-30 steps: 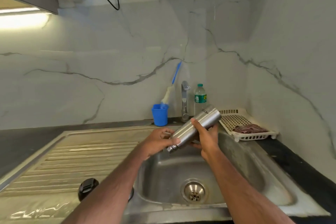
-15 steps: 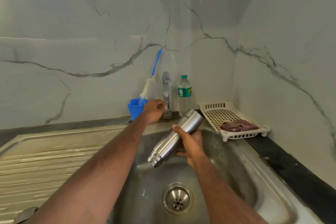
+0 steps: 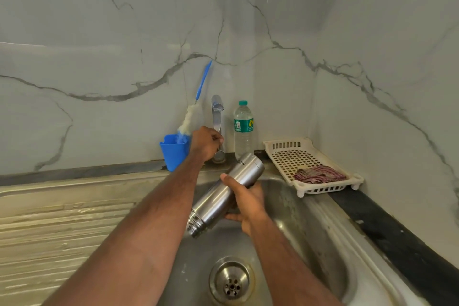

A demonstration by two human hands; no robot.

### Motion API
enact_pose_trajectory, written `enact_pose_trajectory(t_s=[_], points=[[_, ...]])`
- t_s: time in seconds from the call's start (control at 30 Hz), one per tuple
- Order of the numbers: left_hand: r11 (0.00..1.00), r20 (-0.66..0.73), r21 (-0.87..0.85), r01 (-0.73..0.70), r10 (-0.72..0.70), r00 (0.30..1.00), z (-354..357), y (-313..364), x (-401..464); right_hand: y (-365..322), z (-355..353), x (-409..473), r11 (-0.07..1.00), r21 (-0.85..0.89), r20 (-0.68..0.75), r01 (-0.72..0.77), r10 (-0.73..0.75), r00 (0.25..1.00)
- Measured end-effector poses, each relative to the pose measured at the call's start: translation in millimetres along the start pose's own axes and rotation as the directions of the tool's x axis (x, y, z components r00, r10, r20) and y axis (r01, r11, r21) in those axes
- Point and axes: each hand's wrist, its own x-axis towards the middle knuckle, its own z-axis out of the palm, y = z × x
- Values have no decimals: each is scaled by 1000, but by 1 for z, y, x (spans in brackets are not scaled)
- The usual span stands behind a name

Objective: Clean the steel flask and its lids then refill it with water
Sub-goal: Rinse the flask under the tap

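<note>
Two bare forearms (image 3: 159, 216); no sleeves, no watch, no rings visible; left hand (image 3: 206, 143) and right hand (image 3: 248, 202) ungloved.

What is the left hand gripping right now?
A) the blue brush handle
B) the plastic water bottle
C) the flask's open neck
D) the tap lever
D: the left hand is curled around the tap lever behind the sink, while the right hand alone holds the tilted steel flask over the basin.
</note>
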Motion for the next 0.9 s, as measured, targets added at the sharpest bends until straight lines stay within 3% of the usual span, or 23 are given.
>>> enact_pose_trajectory(t_s=[0.13,0.4,0.8,0.9], points=[[989,-2,-144,42,-42,999,-2,-9,-1,0,1,1,1000,7,15,-16,16,1000],[962,21,-247,115,-113,993,-4,-13,-4,3,6,4,998,-37,28,-48,50,998],[971,70,-197,134,-122,990,-11,3,-55,4,10,6,989,-132,67,-59,69,995],[936,47,-269,229,-224,973,-11,2,-92,3,11,7,982,-183,75,-43,57,996]])
